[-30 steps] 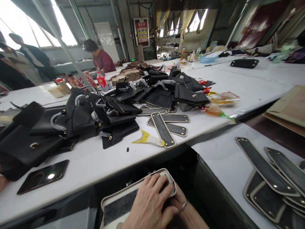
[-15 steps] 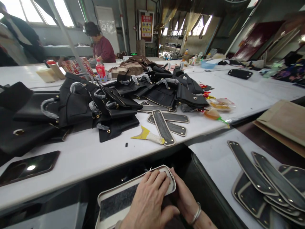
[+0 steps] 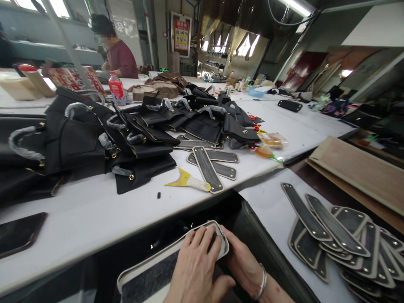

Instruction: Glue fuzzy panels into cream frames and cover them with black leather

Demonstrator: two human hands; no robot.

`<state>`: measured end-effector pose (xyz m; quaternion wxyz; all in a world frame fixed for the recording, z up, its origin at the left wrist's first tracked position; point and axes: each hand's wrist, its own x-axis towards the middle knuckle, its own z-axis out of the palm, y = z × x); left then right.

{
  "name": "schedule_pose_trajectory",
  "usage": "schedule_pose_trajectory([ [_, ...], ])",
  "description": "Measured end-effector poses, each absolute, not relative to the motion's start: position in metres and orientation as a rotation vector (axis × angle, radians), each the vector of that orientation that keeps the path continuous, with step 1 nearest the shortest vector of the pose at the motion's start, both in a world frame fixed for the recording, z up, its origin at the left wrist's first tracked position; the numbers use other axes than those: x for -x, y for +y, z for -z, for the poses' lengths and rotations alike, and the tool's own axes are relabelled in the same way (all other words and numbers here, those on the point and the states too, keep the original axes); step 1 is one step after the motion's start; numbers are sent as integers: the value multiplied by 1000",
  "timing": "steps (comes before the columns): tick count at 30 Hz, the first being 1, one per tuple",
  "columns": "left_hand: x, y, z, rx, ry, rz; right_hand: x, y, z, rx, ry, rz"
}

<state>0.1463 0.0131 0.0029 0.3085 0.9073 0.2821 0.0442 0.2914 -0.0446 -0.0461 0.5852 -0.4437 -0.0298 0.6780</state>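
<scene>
A shallow pale-rimmed piece with a dark panel inside (image 3: 148, 277) lies slanted at the bottom centre, below the table edge. Spread over its right end, my left hand (image 3: 197, 263) presses with its fingertips inside the rim, fingers extended and thumb out to the right. My right hand (image 3: 241, 261), with a bracelet at the wrist, holds the same end from the outer right side, its fingers partly hidden behind the rim. Beyond, on the white table, are dark studded strips (image 3: 208, 168) and a yellow tool with a wrapped handle (image 3: 189, 181).
Black bags (image 3: 75, 139) are heaped across the table (image 3: 104, 223). A phone (image 3: 22, 233) lies at left. More studded pieces (image 3: 344, 240) are piled at right beside brown sheets (image 3: 362, 172). A red-labelled bottle (image 3: 116, 88) stands behind the bags; a person (image 3: 120, 57) works farther back.
The view has turned to the right, so the table items appear farther left and more of the right pile shows. Both hands remain on the rimmed piece, in nearly the same pose.
</scene>
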Motion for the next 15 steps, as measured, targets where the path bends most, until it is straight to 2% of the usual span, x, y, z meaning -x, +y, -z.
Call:
schedule_pose_trajectory([
  [15,-135,20,0,-2370,692,-188,-302,-53,68,1284,-504,-1433],
])
